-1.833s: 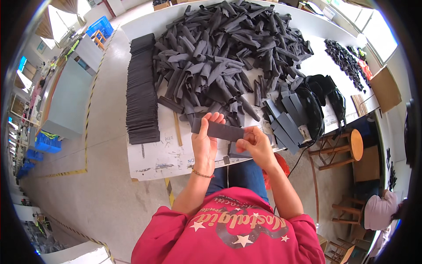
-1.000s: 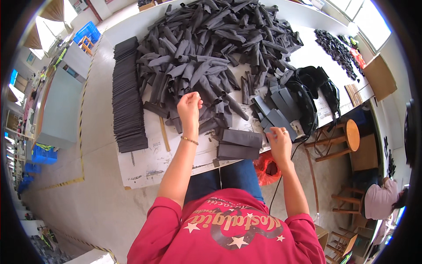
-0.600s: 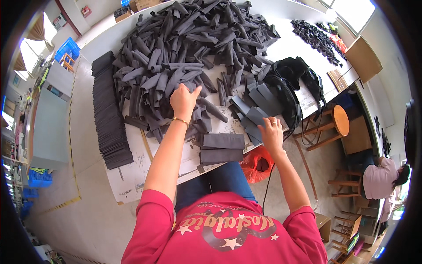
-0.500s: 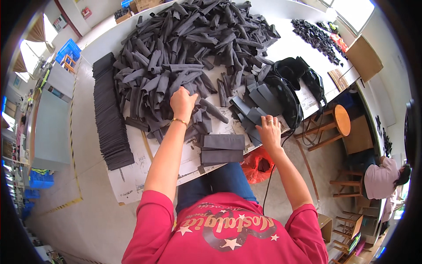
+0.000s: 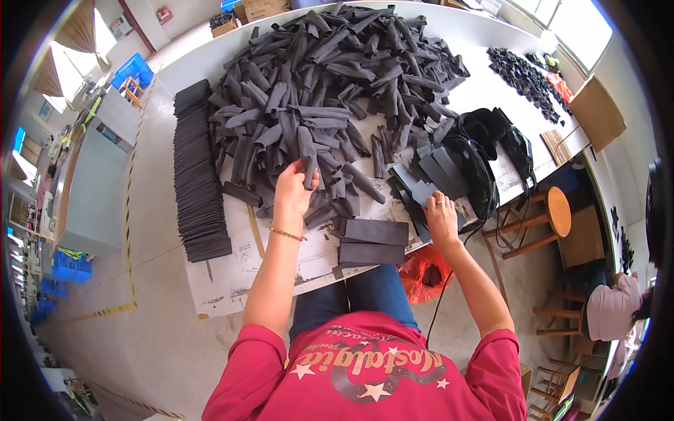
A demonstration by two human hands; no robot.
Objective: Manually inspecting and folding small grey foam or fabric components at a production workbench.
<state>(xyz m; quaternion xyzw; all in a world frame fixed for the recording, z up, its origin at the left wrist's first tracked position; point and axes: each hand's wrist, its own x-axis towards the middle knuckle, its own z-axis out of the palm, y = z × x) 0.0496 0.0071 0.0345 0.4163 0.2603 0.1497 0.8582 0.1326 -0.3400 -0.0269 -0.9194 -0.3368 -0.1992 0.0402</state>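
My left hand point(image 5: 293, 191) is closed at the near edge of a big heap of dark grey fabric tubes point(image 5: 330, 63). Between its fingers is the end of one fabric tube point(image 5: 307, 151), which points away from me. On the right, my right hand point(image 5: 442, 219) has its fingers pinched at the near corner of a grey flat strip point(image 5: 423, 191), part of a loose fan of such strips. Between the hands, near the table's front edge, lie two stacked flat dark fabric pieces point(image 5: 375, 242).
A long row of packed dark flat pieces point(image 5: 200, 175) lines the table's left side. Black bundled gear with a cable point(image 5: 477, 161) sits right of the strips. A red plastic bag point(image 5: 425, 277) hangs below the edge. A wooden stool point(image 5: 554, 210) and a seated person point(image 5: 614, 309) are at right.
My left hand has closed on a fabric tube at the heap's near edge. My right hand's fingers have drawn in on a grey strip. The whole view has shifted slightly.
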